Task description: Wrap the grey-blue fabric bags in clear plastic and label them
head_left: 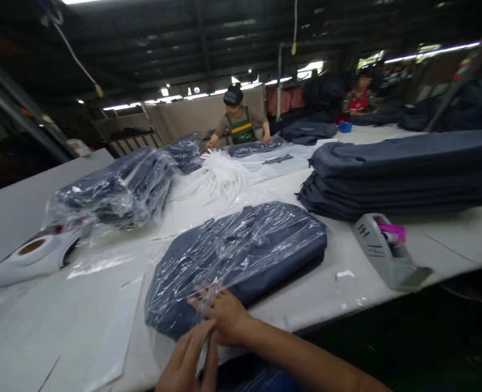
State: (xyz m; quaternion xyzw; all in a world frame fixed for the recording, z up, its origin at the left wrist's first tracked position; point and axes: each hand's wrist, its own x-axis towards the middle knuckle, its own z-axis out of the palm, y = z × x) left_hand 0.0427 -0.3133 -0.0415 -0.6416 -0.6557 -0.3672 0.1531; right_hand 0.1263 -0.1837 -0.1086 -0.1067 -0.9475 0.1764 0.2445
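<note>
A broad white counter (312, 302) carries a plump, dark-blue cloth bundle (282, 275), which lies in front of the person under shiny, clear plastic film (245, 239); it looks soft and fairly light, the film slippery and easily torn, so its thick sides suit lifting; the right grip (227, 316) spreads against the film; the left grip (187, 359) is narrow, its contents unclear.

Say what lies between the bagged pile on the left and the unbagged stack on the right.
In the head view: white strips, then clear plastic.
</note>
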